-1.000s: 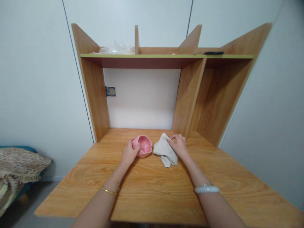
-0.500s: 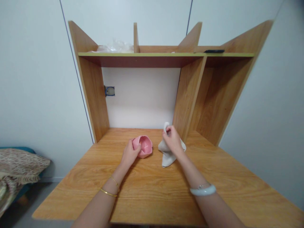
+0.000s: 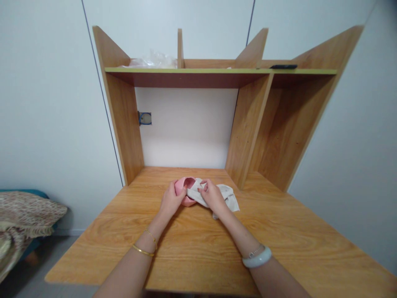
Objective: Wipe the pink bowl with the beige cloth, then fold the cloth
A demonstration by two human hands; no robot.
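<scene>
A pink bowl (image 3: pixel 180 186) is tilted on its side just above or on the desk, its opening facing me and to the right. My left hand (image 3: pixel 172 198) grips its left rim, thumb inside. My right hand (image 3: pixel 212 196) pinches a pale grey cloth (image 3: pixel 228 198). One end of the cloth lies over the bowl's opening and covers part of the inside. The rest trails to the right, behind and beyond my right hand, onto the desk.
The wooden desk (image 3: pixel 186 256) carries a shelf unit (image 3: pixel 189 71) at its back. On the upper shelf lie a clear plastic bag (image 3: pixel 153 61) and a flat black object (image 3: pixel 283 66). A patterned fringed blanket (image 3: pixel 27 213) is at the far left.
My right hand has moved left and slightly down, bringing the cloth from beside the bowl to its opening. My left hand keeps its grip on the bowl.
</scene>
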